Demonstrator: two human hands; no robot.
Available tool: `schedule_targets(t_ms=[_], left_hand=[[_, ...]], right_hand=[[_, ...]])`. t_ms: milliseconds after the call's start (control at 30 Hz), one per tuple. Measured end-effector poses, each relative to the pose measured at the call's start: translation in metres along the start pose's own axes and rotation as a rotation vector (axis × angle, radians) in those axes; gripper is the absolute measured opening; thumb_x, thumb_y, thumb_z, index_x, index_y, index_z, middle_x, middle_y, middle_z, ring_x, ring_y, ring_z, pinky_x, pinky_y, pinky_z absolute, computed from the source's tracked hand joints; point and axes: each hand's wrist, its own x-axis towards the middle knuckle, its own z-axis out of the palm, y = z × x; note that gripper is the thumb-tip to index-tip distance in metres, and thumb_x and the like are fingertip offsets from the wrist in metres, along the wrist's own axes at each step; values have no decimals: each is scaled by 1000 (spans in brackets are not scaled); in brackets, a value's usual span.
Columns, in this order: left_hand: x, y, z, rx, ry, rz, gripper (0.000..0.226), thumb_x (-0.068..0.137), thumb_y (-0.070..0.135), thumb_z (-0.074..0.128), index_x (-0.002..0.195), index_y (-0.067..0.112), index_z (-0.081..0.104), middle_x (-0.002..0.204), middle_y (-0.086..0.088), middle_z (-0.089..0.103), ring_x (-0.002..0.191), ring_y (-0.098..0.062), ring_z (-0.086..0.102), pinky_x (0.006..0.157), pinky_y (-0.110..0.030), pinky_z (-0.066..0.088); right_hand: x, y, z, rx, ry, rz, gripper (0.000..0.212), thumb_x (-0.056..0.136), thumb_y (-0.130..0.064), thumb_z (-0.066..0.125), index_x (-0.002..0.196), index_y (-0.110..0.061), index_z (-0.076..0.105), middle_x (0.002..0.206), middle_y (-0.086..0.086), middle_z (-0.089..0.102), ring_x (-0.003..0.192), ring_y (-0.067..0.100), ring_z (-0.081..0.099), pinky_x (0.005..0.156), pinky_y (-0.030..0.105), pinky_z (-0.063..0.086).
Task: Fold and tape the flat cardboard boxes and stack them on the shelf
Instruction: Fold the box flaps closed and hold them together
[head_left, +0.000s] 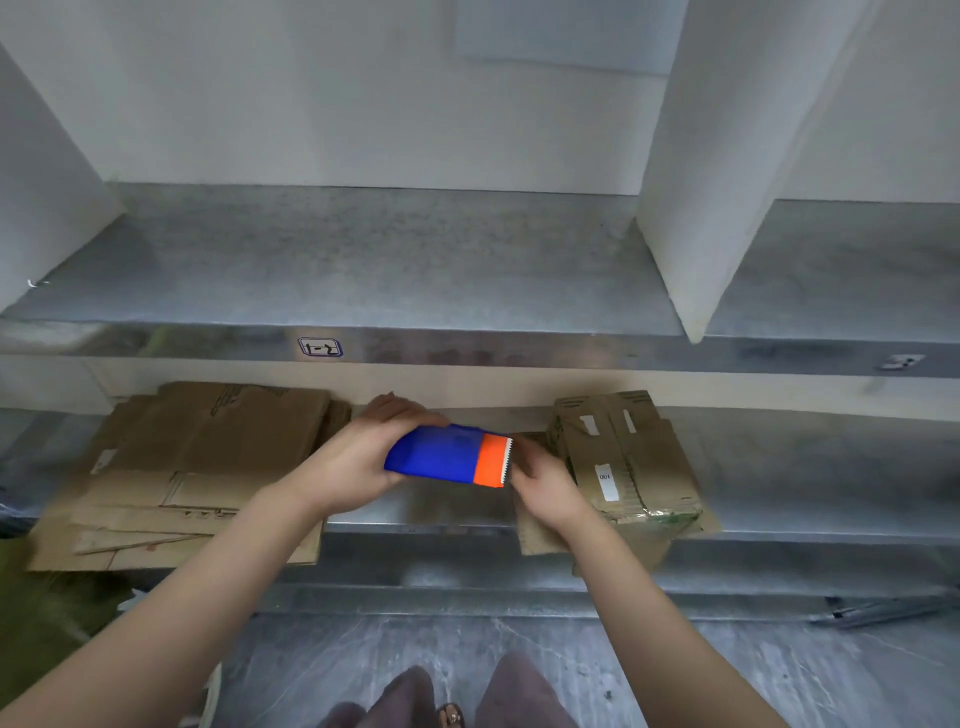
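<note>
My left hand (363, 457) grips a blue and orange tape dispenser (447, 456) over the lower metal shelf (805, 478). Its serrated blade points right. My right hand (540, 480) sits at the blade end with curled fingers; whether it pinches tape there I cannot tell. A pile of flat cardboard boxes (192, 467) lies on the lower shelf to the left. Folded cardboard boxes (623, 457) with white labels sit on the same shelf to the right, just behind my right hand.
The upper metal shelf (363, 260) carries a label reading 1-2 (320, 347) on its front edge. A white upright divider (711, 182) stands on it at the right. Grey floor lies below, with my legs at the bottom.
</note>
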Motion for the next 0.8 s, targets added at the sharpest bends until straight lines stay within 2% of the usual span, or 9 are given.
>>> schedule_targets(t_ms=[200,300,367,533,667,800], left_hand=[[9,38,-2,15,-26,35,61,73,5,75,128,26,56,119,12,58,111,-8,49,97,-15,33],[18,61,4,13,-20,48,62,73,5,74,129,26,54,120,15,55,113,-6,47,98,-17,34],[23,77,12,-7,14,29,61,74,10,74,128,28,54,120,17,55,113,-3,45,99,-13,31],[36,120,42,-70,31,-98,66,72,26,83,130,30,51,120,18,53,111,0,44,96,-3,26],[39,154,73,-129,-9,-267,68,73,34,82,133,28,51,129,14,53,118,-6,48,98,-14,32],[44,180,93,-295,-43,-416,67,71,46,76,131,31,52,126,17,56,111,2,53,87,-6,37]], right_hand=[[-27,-6,-25,14,73,-18,32,94,-7,53,124,-12,61,120,2,67,112,17,61,90,28,47],[-44,-2,-42,66,105,2,33,96,-6,50,124,-18,59,116,-6,64,114,14,59,88,22,46],[-56,1,-57,77,134,9,39,96,-4,47,131,-20,55,123,-5,63,118,11,56,96,26,44],[-92,26,-108,-78,218,-112,35,99,-12,48,133,-18,54,128,-4,61,119,9,53,94,19,38],[-126,54,-144,-243,234,-152,37,100,-18,51,137,-17,53,138,0,54,137,20,37,110,23,26],[-149,77,-170,-313,193,-134,38,101,-18,50,138,-15,51,141,3,52,142,27,30,115,26,18]])
